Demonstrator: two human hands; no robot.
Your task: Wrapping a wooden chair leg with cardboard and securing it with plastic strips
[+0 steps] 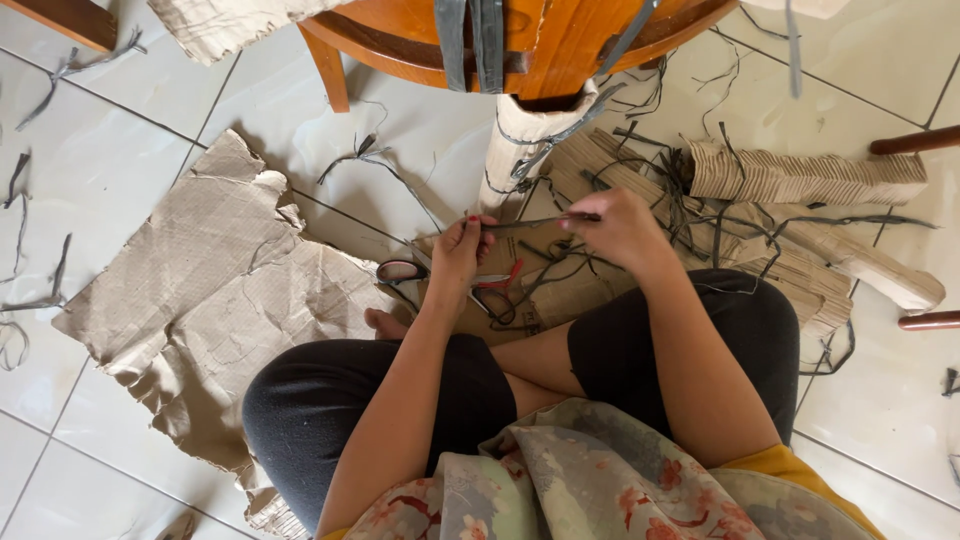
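Above the crossed legs, the left hand [458, 250] and right hand [618, 228] each pinch one end of a dark strip [540, 221] stretched level between them, its long axis left-to-right, red-handled scissors [440, 275] nearest the left hand, wrapped wooden leg [525, 140] beyond.

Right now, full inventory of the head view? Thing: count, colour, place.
dark strip: one, grey-black, stretched between both hands
scissors: one pair, red handles, on the floor below the left hand
flat cardboard sheet: one, brown, torn, left on the floor
corrugated cardboard rolls: several, brown, right of the hands
loose strips: many, dark grey, scattered over the tiles
wooden furniture: one piece, orange-brown, top centre, with straps hanging
wrapped leg: one, cardboard-covered, bound with strips
tiled floor: white
left hand: pinching the strip
right hand: pinching the strip's other end
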